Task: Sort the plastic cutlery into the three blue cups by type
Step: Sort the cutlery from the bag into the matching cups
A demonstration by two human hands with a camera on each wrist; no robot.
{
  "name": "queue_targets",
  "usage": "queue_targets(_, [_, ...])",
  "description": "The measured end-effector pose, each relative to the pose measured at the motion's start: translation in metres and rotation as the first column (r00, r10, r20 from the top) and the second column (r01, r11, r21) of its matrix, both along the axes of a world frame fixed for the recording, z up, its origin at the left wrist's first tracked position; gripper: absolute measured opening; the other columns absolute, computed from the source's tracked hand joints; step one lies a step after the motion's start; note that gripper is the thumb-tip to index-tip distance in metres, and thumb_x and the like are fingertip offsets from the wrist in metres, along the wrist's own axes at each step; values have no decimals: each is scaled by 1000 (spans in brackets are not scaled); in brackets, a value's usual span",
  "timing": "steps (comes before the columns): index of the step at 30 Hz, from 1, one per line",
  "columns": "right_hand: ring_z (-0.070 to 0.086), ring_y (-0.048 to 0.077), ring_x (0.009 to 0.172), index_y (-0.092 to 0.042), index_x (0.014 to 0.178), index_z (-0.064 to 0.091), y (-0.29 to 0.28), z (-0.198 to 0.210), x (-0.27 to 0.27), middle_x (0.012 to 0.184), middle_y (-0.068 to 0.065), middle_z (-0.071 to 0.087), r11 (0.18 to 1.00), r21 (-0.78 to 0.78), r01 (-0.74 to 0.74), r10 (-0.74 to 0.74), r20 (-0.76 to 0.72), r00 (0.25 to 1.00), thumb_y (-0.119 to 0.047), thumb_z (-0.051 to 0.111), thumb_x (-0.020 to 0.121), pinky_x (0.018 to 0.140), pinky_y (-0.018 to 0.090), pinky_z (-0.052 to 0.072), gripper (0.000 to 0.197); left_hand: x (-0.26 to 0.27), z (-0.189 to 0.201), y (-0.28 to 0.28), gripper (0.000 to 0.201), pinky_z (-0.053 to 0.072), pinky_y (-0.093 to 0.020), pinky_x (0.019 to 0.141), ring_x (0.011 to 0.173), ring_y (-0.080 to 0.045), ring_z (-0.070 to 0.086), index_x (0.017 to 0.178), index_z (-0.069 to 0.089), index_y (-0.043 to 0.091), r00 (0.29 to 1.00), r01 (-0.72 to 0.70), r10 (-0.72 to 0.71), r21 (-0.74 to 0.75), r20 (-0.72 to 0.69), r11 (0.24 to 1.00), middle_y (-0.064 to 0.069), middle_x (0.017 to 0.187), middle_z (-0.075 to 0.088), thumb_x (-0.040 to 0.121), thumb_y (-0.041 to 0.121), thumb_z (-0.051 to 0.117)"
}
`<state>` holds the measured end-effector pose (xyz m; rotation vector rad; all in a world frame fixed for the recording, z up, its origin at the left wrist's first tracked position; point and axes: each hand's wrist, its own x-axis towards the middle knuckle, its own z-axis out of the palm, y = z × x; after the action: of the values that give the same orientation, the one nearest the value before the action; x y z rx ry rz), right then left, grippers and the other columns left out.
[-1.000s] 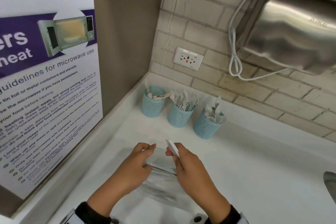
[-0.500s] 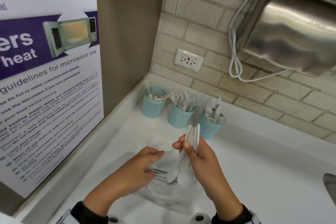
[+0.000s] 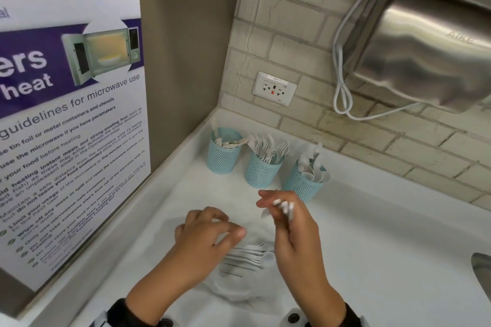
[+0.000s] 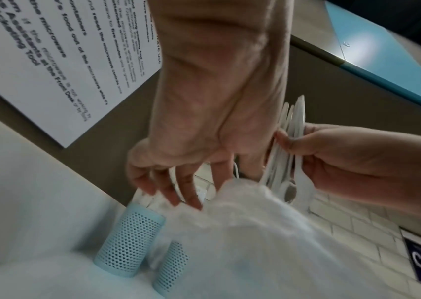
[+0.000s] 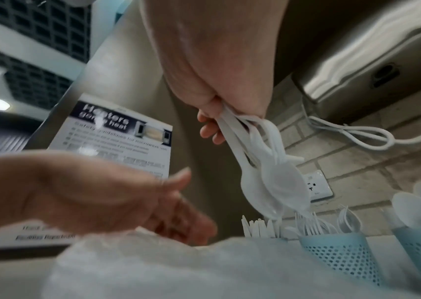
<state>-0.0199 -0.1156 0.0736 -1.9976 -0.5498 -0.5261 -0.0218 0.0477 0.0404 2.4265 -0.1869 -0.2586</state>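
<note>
From the head view, the right hand (image 3: 291, 233) is gripping a bunch of white plastic spoons (image 3: 283, 208) by their handles, fingers curled round them, above the white counter (image 3: 385, 247). The left hand (image 3: 210, 236) is hovering over a clear plastic bag (image 3: 247, 273) of white cutlery lying near on the counter, its fingers loosely bent; whether they are touching the bag I cannot tell. Far along the wall three blue cups are standing in a row: the left cup (image 3: 224, 152) holding knives, the middle cup (image 3: 263, 170) forks, the right cup (image 3: 305, 180) spoons.

From the left wrist view, the left hand (image 4: 204, 141) is showing relaxed, spread fingers (image 4: 189, 190) holding nothing, just above the blurred bag (image 4: 255, 242). The right hand (image 4: 345, 159) is pinching the spoons (image 4: 283, 153) to the right. Two cups (image 4: 127, 240) are standing beyond.

From the right wrist view, the right hand (image 5: 219, 76) is clamping the spoons (image 5: 268, 182), bowls hanging down, above the cups (image 5: 342, 257). The left hand (image 5: 96, 194) is lying open over the bag (image 5: 178, 269).
</note>
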Motion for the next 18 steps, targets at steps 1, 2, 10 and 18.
queue_targets(1, [56,9,117,-26,95,55,2,-1,-1,106,-9,60,997,-67,-26,31,68,997,-4,33,82,91,24,45,34,-2,8,-3,45,26,-24,94,119,-3,35,91,63,55,999,-42,40,-154,-17,987,25,114,50,82,78,25])
queue_targets(2, [50,10,123,-25,97,54,5,-3,-3,111,-8,56,988,-147,-50,69,130,989,-2,34,78,95,25,43,36,-6,17,-5,46,32,-18,93,113,-1,45,82,65,50,997,-78,65,-318,-52,945,21,106,59,84,73,25])
queue_targets(10, [33,19,140,-28,106,54,17,-19,-8,136,-2,46,889,-458,-5,166,313,935,-13,37,99,107,40,34,23,-18,41,-13,35,55,-19,63,82,-10,71,89,76,11,847,-395,-297,-896,-440,201,-5,89,74,84,28,45])
queue_targets(18, [13,23,148,-25,133,42,12,-38,-12,161,-5,14,737,-675,20,117,157,981,-2,36,83,116,43,16,56,-12,35,-4,37,54,-21,85,114,-7,61,124,58,23,903,-286,-240,-917,-355,279,5,121,67,99,14,32])
